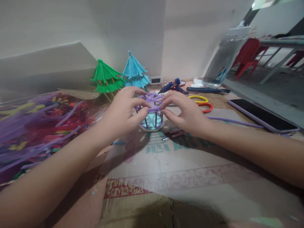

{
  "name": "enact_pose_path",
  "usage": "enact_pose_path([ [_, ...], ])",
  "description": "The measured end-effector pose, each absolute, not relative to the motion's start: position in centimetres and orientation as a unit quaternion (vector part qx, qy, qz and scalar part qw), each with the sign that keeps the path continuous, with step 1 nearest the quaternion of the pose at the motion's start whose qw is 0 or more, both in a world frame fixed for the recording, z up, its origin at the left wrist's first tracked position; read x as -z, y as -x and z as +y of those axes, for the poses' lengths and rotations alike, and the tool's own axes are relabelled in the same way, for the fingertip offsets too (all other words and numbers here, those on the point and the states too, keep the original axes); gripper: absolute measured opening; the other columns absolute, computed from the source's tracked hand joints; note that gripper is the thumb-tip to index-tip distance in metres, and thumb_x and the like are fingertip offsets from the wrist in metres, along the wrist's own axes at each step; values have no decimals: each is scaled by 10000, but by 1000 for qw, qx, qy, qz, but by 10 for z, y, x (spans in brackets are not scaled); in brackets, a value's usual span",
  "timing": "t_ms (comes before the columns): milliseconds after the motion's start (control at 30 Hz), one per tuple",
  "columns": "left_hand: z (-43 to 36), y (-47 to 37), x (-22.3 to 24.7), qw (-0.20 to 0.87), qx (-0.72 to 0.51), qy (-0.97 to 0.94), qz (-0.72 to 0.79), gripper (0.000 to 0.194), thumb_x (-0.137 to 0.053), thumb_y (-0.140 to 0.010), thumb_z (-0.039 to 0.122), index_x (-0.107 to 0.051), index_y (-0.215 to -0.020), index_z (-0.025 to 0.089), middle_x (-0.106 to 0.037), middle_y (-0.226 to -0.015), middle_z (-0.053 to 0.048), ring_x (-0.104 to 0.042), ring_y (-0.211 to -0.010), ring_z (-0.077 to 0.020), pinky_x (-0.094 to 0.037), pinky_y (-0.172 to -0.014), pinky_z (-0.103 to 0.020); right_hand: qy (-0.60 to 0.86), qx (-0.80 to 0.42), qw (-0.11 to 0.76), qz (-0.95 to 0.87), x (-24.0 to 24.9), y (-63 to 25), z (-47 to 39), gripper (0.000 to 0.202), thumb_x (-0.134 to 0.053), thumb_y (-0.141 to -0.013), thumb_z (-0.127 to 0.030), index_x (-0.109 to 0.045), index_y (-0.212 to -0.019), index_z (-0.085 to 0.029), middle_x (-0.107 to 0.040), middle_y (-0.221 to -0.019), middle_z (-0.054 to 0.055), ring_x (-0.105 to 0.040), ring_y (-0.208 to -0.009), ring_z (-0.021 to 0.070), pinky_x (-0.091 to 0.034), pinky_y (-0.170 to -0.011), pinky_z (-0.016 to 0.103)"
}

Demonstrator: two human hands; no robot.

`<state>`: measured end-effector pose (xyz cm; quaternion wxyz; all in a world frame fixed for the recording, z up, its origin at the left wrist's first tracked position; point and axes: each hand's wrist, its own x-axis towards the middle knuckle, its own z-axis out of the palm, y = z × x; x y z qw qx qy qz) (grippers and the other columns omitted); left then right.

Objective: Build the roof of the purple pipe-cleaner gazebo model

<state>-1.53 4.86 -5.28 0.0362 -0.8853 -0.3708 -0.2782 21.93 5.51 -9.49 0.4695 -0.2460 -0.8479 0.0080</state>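
A small pavilion model (154,118) stands upright on the cardboard in front of me. It has a light-blue many-sided base, thin dark posts, and a top ring with spokes of purple pipe cleaner (155,110). My left hand (131,106) pinches the left side of the purple top between thumb and fingers. On the opposite side, my right hand (184,110) has its bent fingers and thumb at the right edge of that top. The fingertips partly cover the ring and the posts behind them.
Behind stand a green tiered roof (106,74) and a blue one (134,71). A glue gun (174,85), yellow-and-red-handled scissors (206,107), a dark blue cutter (207,90), a phone (261,114) and a large clear bottle (223,60) lie right. Colourful pipe cleaners (47,133) fill the left.
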Motion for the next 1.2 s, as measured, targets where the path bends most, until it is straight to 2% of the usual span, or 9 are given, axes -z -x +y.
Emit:
enact_pose_path([
  [100, 52, 17, 52, 41, 284, 892, -349, 266, -519, -948, 288, -776, -925, 225, -665, -1322, -75, -572, -1302, -293, -409, -1166, -514, 248, -11, 469, -848, 95, -219, 54, 106, -606, -908, -126, -607, -920, -232, -693, -971, 63, -659, -1015, 234, -518, -934, 416],
  [367, 57, 14, 60, 8, 300, 895, -329, 154, -598, -907, 242, -734, -844, 203, -671, -1317, -90, -574, -1306, -271, -424, -1152, -483, 240, -9, 466, -852, 94, -219, 55, 89, -601, -928, -147, -594, -931, -236, -695, -969, 63, -657, -1003, 230, -520, -921, 416],
  [633, 57, 13, 61, 71, 291, 900, -316, 50, -666, -875, 202, -711, -854, 208, -685, -1293, -75, -561, -1301, -292, -392, -1160, -507, 243, -11, 454, -857, 93, -218, 55, 82, -606, -929, -151, -597, -933, -233, -688, -991, 71, -655, -1022, 236, -521, -926, 419],
  [900, 56, 13, 62, 109, 283, 899, -317, 50, -671, -875, 209, -696, -832, 212, -686, -1281, -72, -549, -1302, -300, -389, -1155, -518, 240, 4, 454, -858, 93, -216, 56, 89, -606, -908, -135, -601, -913, -223, -680, -988, 76, -649, -1020, 245, -511, -924, 422],
  [1200, 49, 17, 53, 107, 311, 894, -305, 164, -576, -920, 257, -718, -999, 234, -661, -1305, -76, -537, -1341, -284, -362, -1201, -522, 257, -8, 448, -856, 92, -218, 53, 112, -600, -888, -114, -591, -902, -225, -692, -960, 61, -659, -979, 239, -506, -892, 409],
])
